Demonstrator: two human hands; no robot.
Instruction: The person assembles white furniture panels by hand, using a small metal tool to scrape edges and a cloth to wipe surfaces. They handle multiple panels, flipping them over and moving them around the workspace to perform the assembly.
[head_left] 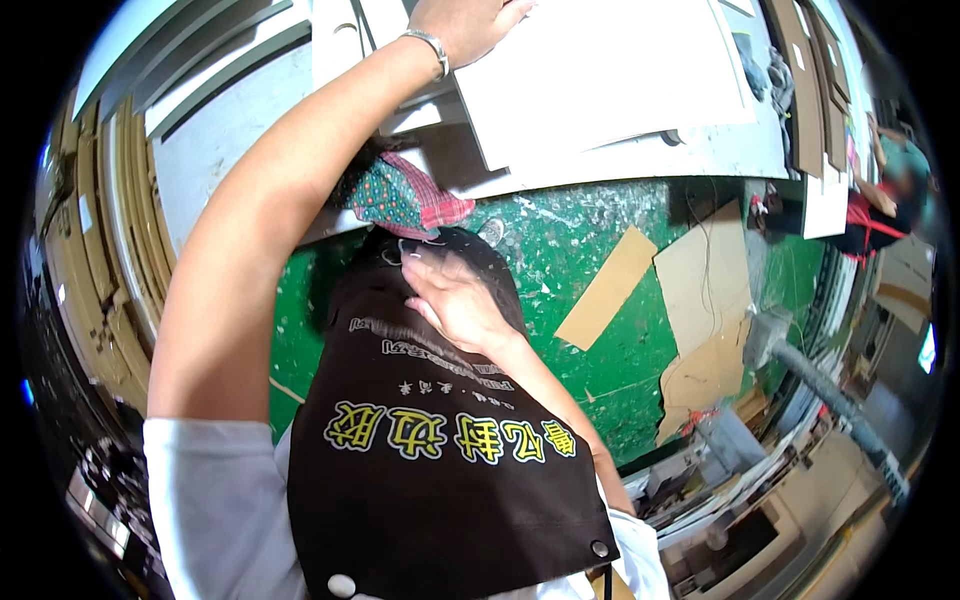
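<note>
At the top edge, my left hand (468,28) rests on the left side of a large white panel (600,90), its thumb stretched out and the other fingers partly cut off by the picture's edge. A metal bracelet (430,50) circles that wrist. My right hand (455,300) is in front of the black apron (430,510) I wear, palm toward it, fingers stretched out and slightly blurred, with nothing seen in them. Just beyond it, a patterned red and green cloth (405,195) hangs near the worktable's edge.
The white panel lies on a worktable (640,160). Cardboard pieces (608,288) lie on the green floor (620,400) to the right. Stacked boards (120,200) stand at left. A grey post (830,390) rises at right. Another person (890,185) stands at far right.
</note>
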